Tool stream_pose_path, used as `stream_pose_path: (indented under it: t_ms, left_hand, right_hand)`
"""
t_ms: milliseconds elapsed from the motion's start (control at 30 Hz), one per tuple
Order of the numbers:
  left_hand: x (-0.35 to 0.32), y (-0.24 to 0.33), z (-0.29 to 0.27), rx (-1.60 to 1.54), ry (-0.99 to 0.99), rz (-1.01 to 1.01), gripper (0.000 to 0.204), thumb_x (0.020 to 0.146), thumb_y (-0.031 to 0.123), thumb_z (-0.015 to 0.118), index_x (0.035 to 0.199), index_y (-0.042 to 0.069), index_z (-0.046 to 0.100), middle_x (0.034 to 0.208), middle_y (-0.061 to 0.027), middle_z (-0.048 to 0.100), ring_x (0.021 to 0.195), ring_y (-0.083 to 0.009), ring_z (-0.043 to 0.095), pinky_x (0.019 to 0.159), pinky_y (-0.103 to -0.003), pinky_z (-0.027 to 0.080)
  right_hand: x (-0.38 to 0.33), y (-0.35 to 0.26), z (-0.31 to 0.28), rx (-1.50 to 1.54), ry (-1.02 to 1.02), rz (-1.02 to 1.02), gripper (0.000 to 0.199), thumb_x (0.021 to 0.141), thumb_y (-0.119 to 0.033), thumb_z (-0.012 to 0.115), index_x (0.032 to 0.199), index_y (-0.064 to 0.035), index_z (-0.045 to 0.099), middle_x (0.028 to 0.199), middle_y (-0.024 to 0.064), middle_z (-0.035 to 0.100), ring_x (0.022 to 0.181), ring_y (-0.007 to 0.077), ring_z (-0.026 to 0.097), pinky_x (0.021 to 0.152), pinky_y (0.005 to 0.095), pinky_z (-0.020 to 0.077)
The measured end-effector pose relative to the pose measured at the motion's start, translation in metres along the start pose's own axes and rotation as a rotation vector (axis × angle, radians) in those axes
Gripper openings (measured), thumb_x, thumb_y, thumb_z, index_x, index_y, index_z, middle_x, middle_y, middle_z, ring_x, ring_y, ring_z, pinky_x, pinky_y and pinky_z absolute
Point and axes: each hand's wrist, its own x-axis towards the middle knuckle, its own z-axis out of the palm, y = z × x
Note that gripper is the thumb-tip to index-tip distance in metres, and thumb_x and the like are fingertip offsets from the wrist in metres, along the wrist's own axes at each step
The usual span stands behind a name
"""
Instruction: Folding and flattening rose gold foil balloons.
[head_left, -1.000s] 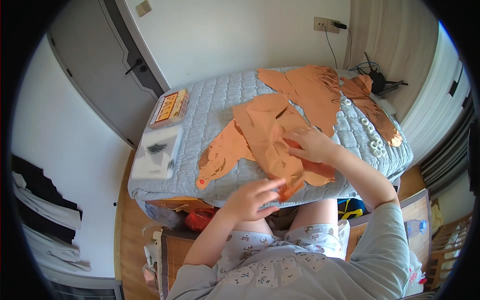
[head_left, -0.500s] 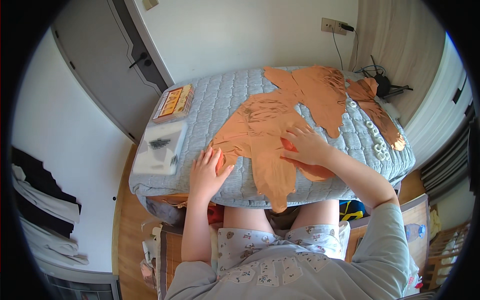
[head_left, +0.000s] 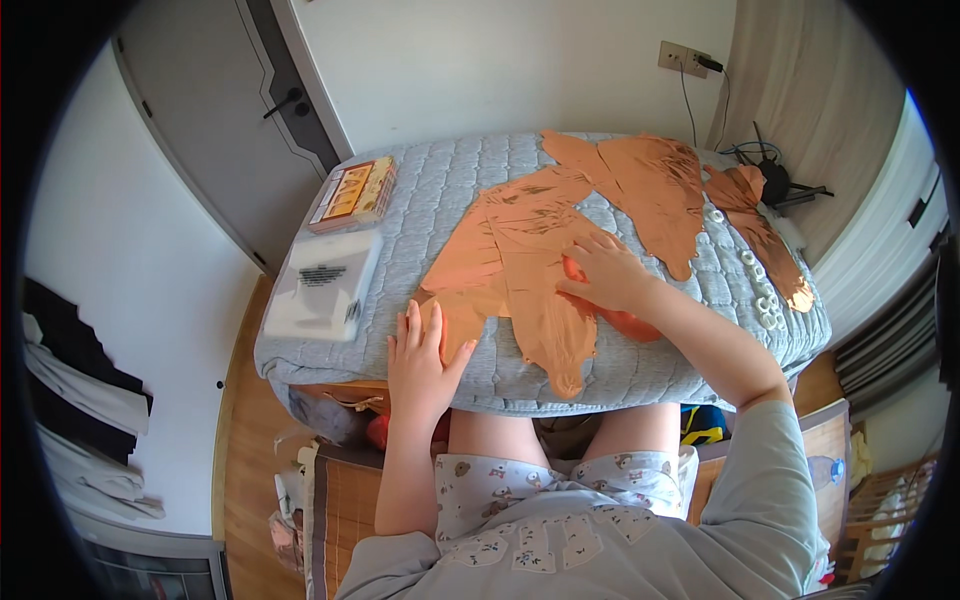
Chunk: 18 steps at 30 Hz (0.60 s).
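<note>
Seated, a person presses an orange foil sheet (head_left: 530,260) flat on a grey quilted table cover (head_left: 440,190), left hand (head_left: 420,350) spread on the sheet's near-left edge, right hand (head_left: 605,272) spread at its middle. More orange foil pieces (head_left: 650,190) lie beyond; two boxes (head_left: 335,240) sit left.

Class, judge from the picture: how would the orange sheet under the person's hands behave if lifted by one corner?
The orange sheet is probably floppy: its tip droops over the padded table edge. Likely light and thin, since it wrinkles under the right hand.
</note>
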Motion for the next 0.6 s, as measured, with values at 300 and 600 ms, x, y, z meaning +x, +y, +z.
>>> stream_pose_path:
  t_ms: [300, 600]
  left_hand:
    - [-0.002, 0.008, -0.009, -0.002, 0.06, 0.098, 0.072, 0.096, 0.047, 0.064, 0.154, 0.009, 0.045, 0.165, -0.0242, 0.028, 0.151, -0.0436, 0.029, 0.122, -0.061, 0.02]
    - [-0.01, 0.073, -0.018, -0.035, 0.147, 0.437, 0.069, 0.091, 0.026, 0.064, 0.156, 0.011, 0.044, 0.169, -0.0185, 0.022, 0.156, -0.0427, 0.02, 0.125, -0.059, 0.014]
  right_hand:
    - [-0.041, 0.006, -0.007, 0.085, 0.313, -0.077, 0.056, 0.099, -0.044, 0.061, 0.138, -0.0038, 0.057, 0.149, 0.019, 0.052, 0.141, 0.0385, 0.044, 0.118, 0.0494, 0.0348]
    - [-0.256, 0.215, -0.028, -0.109, 0.577, 0.653, 0.033, 0.085, 0.004, 0.054, 0.109, -0.0063, 0.075, 0.12, 0.0127, 0.071, 0.114, 0.0349, 0.064, 0.1, 0.0431, 0.0496]
